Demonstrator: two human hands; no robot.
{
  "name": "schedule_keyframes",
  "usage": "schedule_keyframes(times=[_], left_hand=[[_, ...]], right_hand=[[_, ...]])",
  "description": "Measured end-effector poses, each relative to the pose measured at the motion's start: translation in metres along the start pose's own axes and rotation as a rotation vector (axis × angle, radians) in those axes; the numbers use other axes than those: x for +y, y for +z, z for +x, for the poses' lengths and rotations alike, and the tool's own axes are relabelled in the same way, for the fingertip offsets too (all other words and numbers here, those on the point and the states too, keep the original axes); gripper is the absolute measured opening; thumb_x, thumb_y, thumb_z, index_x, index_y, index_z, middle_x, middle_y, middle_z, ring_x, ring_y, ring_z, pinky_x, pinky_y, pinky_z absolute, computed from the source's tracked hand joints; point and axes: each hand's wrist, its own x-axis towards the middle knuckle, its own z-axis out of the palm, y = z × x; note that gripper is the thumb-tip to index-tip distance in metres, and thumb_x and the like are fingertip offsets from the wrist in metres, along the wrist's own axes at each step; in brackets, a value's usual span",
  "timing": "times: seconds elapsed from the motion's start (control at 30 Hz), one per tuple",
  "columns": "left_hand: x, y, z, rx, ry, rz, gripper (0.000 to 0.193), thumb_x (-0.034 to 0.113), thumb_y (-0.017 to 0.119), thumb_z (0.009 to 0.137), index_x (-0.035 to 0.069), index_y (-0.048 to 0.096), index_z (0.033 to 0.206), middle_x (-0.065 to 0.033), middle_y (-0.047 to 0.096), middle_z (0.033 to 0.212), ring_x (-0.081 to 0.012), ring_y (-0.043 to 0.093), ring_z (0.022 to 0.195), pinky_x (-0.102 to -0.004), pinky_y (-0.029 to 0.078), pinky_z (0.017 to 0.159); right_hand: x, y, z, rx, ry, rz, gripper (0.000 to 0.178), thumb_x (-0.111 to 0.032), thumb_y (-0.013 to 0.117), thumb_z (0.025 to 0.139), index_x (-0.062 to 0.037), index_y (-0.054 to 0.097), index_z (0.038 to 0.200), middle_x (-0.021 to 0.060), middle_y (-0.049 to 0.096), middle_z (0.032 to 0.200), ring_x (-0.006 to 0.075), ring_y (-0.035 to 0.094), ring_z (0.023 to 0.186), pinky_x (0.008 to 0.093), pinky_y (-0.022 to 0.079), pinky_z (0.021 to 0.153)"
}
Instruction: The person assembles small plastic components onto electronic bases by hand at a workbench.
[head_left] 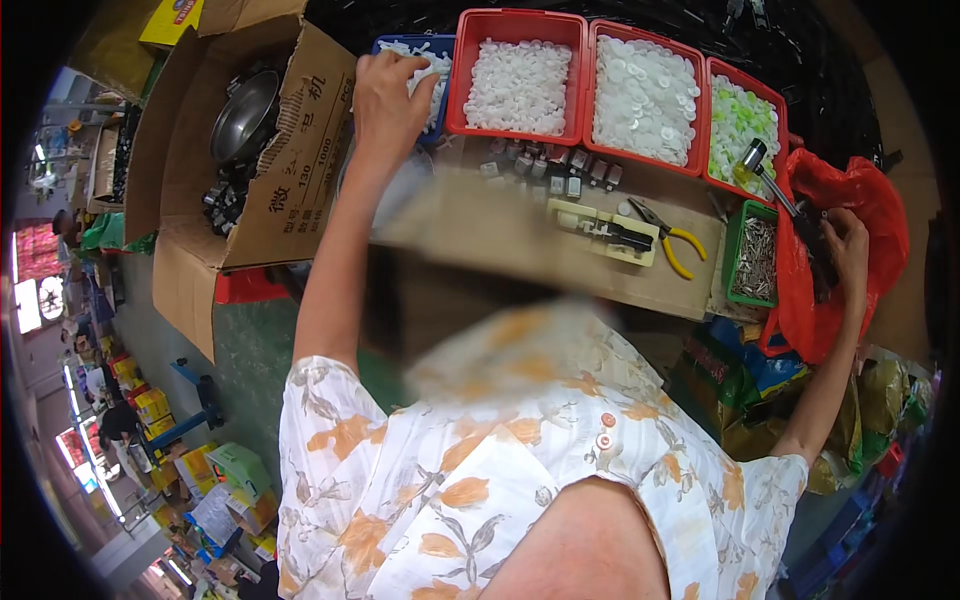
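Note:
My left hand (390,100) reaches over the blue bin (447,45) at the back left. Its thumb and forefinger are apart, just above the small white stick-like plastic parts (428,57); I see nothing held. My right hand (848,245) is at the far right with its fingers curled against a long black part (816,250). What its fingertips grip is hidden. A metal rod (778,190) with a black knob slants up from that black part toward the bins. Behind and around it bunches a red plastic bag (865,195).
Red bins (585,75) hold white and light-green plastic parts. A green bin (730,250) contains metal pins. Yellow-handled pliers (686,250), a cream fixture (640,256) and several small metal-and-dark pieces (574,187) lie on cardboard. An open carton (305,150) with a metal bowl (246,115) stands left.

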Motion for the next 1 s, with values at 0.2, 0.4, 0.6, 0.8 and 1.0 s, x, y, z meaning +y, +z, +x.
schedule_keyframes(times=[0.2,0.4,0.6,0.8,1.0], left_hand=[[-0.013,0.019,0.017,-0.099,-0.003,0.137,0.015,0.015,0.079,0.076,0.005,0.077,0.087,-0.0124,0.066,0.091,-0.0325,0.059,0.098,-0.0431,0.051,0.085],[-0.024,0.027,0.022,-0.048,0.087,0.05,0.011,0.013,0.072,0.077,0.004,0.075,0.084,-0.0144,0.069,0.09,-0.0317,0.064,0.09,-0.0427,0.053,0.081],[-0.017,0.009,0.029,-0.084,-0.256,-0.252,0.017,0.018,0.074,0.08,0.002,0.074,0.087,-0.013,0.071,0.087,-0.0306,0.067,0.068,-0.0412,0.055,0.069],[-0.027,0.001,0.018,-0.105,0.001,-0.125,0.019,0.014,0.076,0.08,0.006,0.077,0.097,-0.01,0.069,0.094,-0.0289,0.064,0.091,-0.0407,0.052,0.083],[-0.015,0.0,0.018,-0.409,0.077,-0.009,0.024,0.01,0.076,0.077,0.007,0.076,0.101,-0.0103,0.065,0.097,-0.0308,0.056,0.104,-0.0404,0.049,0.093]], right_hand=[[-0.013,-0.014,-0.018,0.061,-0.05,-0.024,0.016,-0.003,0.068,0.09,0.0058,0.066,0.104,0.0096,0.067,0.089,0.0163,0.064,0.08,0.0306,0.05,0.072],[-0.017,-0.02,-0.029,0.061,-0.009,0.028,0.015,-0.002,0.067,0.091,0.0051,0.066,0.104,0.0074,0.065,0.089,0.0145,0.063,0.082,0.0283,0.05,0.075],[-0.03,-0.016,-0.035,0.112,-0.018,0.064,0.013,-0.002,0.067,0.093,0.0051,0.065,0.104,0.006,0.063,0.09,0.0125,0.061,0.083,0.0262,0.049,0.075],[-0.056,-0.009,-0.035,0.143,-0.086,0.109,0.014,-0.002,0.067,0.092,0.0057,0.065,0.104,0.0054,0.062,0.09,0.0113,0.059,0.083,0.025,0.048,0.075],[-0.079,-0.006,-0.036,0.109,-0.103,0.136,0.015,-0.002,0.067,0.092,0.0067,0.064,0.104,0.0046,0.06,0.089,0.0106,0.058,0.082,0.0249,0.047,0.073]])
